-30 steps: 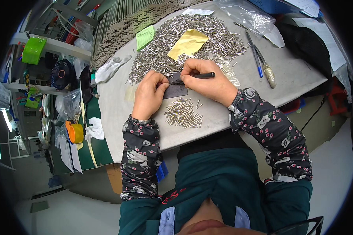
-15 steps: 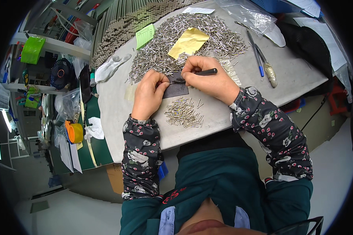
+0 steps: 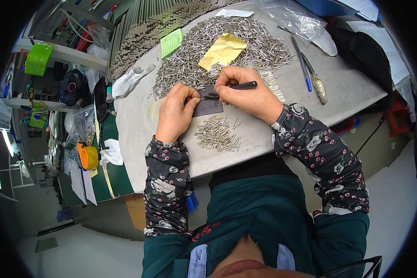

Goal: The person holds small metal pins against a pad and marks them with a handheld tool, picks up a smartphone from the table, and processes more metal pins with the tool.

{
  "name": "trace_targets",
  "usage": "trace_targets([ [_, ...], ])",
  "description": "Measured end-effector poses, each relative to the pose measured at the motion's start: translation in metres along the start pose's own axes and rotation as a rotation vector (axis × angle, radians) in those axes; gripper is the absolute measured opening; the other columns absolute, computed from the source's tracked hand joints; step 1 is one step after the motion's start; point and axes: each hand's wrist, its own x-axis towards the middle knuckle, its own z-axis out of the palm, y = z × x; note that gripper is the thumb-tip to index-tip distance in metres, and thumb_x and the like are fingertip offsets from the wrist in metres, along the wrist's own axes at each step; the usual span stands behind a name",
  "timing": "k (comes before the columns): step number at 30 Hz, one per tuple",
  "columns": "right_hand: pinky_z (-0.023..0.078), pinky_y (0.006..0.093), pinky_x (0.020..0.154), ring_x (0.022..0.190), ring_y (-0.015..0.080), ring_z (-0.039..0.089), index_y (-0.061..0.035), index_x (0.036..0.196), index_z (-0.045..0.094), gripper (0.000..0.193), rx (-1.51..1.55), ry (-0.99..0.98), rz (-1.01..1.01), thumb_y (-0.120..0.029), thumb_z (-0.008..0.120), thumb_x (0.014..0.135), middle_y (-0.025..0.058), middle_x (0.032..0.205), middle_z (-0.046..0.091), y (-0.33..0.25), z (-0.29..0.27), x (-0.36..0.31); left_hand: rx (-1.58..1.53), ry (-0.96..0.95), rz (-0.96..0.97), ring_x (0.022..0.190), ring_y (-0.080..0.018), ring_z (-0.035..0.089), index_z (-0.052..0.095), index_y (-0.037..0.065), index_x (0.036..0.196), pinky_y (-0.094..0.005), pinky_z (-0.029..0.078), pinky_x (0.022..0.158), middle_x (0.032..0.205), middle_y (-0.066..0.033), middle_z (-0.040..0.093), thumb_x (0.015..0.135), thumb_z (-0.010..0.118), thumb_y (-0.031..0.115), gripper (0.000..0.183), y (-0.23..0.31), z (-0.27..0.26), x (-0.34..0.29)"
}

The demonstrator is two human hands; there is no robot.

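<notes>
My left hand [image 3: 175, 111] pinches a small metal pin [image 3: 202, 98] between thumb and forefinger; most of the pin is hidden by the fingertips. My right hand [image 3: 250, 92] grips a slim black-handled tool [image 3: 244, 85] like a pen, its dark tip meeting the pin's end. Both hands work over a dark flat pad [image 3: 209, 107]. Closer to me lies a small pile of metal pins [image 3: 217, 134], and a much larger heap of pins [image 3: 180, 65] spreads beyond my hands.
A yellow paper [image 3: 223, 49] rests on the heap, with a green slip [image 3: 171, 44] at its left. White gloves [image 3: 132, 80] lie on the table's left. A blue pen [image 3: 306, 74] and a tool with a wrapped handle [image 3: 319, 88] lie right. Long rods [image 3: 139, 37] are stacked behind.
</notes>
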Motion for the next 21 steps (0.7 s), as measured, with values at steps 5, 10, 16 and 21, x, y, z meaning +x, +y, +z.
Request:
trace_targets([
  [5, 0.045, 0.0201, 0.057, 0.062, 0.0061, 0.056, -0.0001, 0.078, 0.058, 0.009, 0.004, -0.004, 0.001, -0.009, 0.057, 0.080, 0.0017, 0.069, 0.059, -0.0010, 0.0002, 0.0000, 0.006, -0.003, -0.010, 0.070, -0.0249, 0.056, 0.058, 0.002, 0.082, -0.0326, 0.044, 0.062, 0.079, -0.0091, 0.053, 0.076, 0.061, 0.003, 0.006, 0.0013, -0.0005, -0.0001],
  [10, 0.045, 0.0204, 0.057, 0.062, 0.0062, 0.056, -0.0007, 0.079, 0.058, 0.008, -0.020, -0.019, 0.035, -0.009, 0.058, 0.080, 0.0012, 0.068, 0.059, -0.0028, 0.0010, 0.0009, 0.023, -0.005, -0.028, 0.070, -0.0259, 0.056, 0.057, 0.002, 0.080, -0.0336, 0.045, 0.063, 0.079, -0.0091, 0.054, 0.076, 0.061, 0.003, 0.006, 0.0017, -0.0007, 0.0004],
  [16, 0.045, 0.0205, 0.057, 0.062, 0.0068, 0.056, 0.0001, 0.079, 0.058, 0.008, 0.001, 0.008, 0.033, -0.008, 0.057, 0.080, 0.0023, 0.068, 0.060, -0.0020, 0.0021, 0.0021, 0.009, 0.007, -0.012, 0.070, -0.0259, 0.056, 0.057, 0.003, 0.079, -0.0337, 0.045, 0.062, 0.079, -0.0086, 0.054, 0.076, 0.061, 0.004, 0.006, -0.0006, -0.0011, 0.0003],
  [21, 0.046, 0.0203, 0.057, 0.062, 0.0069, 0.057, 0.0001, 0.080, 0.058, 0.008, 0.003, -0.001, 0.045, -0.008, 0.057, 0.080, 0.0025, 0.068, 0.060, -0.0040, 0.0033, 0.0021, 0.010, 0.004, -0.023, 0.070, -0.0258, 0.056, 0.057, 0.003, 0.079, -0.0338, 0.045, 0.062, 0.079, -0.0082, 0.054, 0.076, 0.061, 0.004, 0.005, -0.0022, -0.0020, -0.0002],
])
